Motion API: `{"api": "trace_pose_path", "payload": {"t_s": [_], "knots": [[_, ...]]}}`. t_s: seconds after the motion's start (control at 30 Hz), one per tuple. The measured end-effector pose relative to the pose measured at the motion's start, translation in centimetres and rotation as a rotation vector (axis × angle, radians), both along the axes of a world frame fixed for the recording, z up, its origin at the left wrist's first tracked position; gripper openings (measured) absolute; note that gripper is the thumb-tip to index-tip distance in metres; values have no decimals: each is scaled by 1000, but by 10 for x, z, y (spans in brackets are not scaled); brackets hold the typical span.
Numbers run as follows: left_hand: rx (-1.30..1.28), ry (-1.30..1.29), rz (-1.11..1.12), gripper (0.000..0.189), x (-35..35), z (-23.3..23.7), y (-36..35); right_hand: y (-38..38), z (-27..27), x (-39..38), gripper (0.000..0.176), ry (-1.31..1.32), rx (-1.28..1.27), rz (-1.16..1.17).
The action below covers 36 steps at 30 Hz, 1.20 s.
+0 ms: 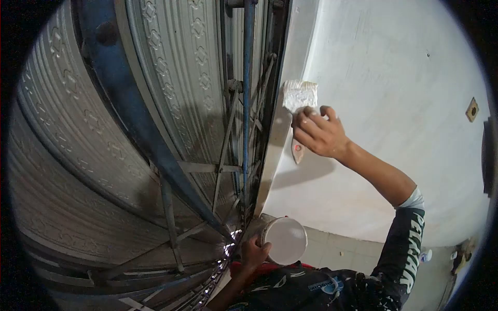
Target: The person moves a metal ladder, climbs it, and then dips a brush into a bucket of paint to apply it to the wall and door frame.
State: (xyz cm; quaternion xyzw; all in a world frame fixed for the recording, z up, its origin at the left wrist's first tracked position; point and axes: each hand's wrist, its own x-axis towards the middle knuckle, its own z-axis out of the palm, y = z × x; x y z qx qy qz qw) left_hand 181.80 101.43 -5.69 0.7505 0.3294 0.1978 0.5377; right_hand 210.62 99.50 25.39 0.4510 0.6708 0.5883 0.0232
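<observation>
The right hand (pixel 321 133) has its fingers closed around the brush (pixel 300 96) near the base of its bristles, handle (pixel 298 150) pointing down; the brush is at the white wall (pixel 378 93), beside the metal gate (pixel 246 103); it should feel light, stiff in the handle, softer at the coated bristles, perhaps slippery where wet, so the dry handle suits a grip. The left hand (pixel 255 252) grips the bucket (pixel 306 239) at its side, thumb near the rim; it is likely heavier and could slop if tilted.
</observation>
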Motion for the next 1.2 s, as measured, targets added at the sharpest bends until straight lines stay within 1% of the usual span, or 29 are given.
{"api": "trace_pose_path", "payload": {"t_s": [0.1,0.17,0.2,0.27,0.3,0.37,0.4,0.43,0.47,0.53,0.57,0.6,0.63,0.67,0.73,0.77,0.83,0.9,1.0,1.03,1.07,1.1,1.17,1.2], "knots": [[1,36,-1,36,0,7,-1,5,-36,8,10,-18,-73,-16],[-32,-49,48,35,2,7,-3,7,-74,11,10,8,-187,-24],[-31,-50,49,35,1,6,-1,9,-90,13,10,7,-187,-22],[-60,188,-71,39,-2,1,3,11,-115,12,9,145,-282,69],[-60,189,-72,39,-4,3,4,7,-120,9,9,147,-282,68],[-41,229,-103,39,-4,11,6,0,-124,8,9,261,-438,23],[-37,227,-101,39,-4,13,6,-2,-119,7,10,268,-419,46],[-78,175,-90,40,-4,15,5,-5,-105,1,10,264,-416,48],[-120,123,-81,41,-5,15,4,-10,-89,-4,10,262,-354,52],[-95,112,-78,41,-6,2,3,-19,-53,-11,9,226,-246,42],[-69,100,-77,42,-6,-4,4,-19,-33,-14,9,227,-247,43],[-70,103,-77,42,-4,-9,3,-19,-14,-15,9,150,-140,33],[-57,37,-33,36,-2,-13,1,-17,-2,-14,8,73,-34,22],[-44,-29,9,34,-2,-15,-1,-12,7,-8,8,77,-34,19],[-29,-32,-3,35,-2,-7,1,-5,18,2,9,-48,68,32],[-15,-39,-12,35,-3,-4,2,-4,14,3,9,-48,71,32],[-13,-17,-10,35,-4,0,1,2,-9,13,10,-41,-67,6],[-10,-1,-5,36,-3,0,2,7,-50,19,11,-40,-107,15],[9,-4,-7,36,-5,-3,-2,18,-110,17,10,50,-174,75],[0,-21,-1,37,-6,-2,-2,21,-130,16,10,109,-265,69],[-7,-40,5,37,-5,0,-2,20,-144,15,10,166,-356,61],[-5,-41,2,37,-6,5,0,18,-151,13,10,165,-353,59],[-64,210,-91,41,-8,19,5,13,-163,12,9,329,-475,64],[-59,206,-88,41,-6,11,5,10,-161,11,10,350,-474,50]]}}
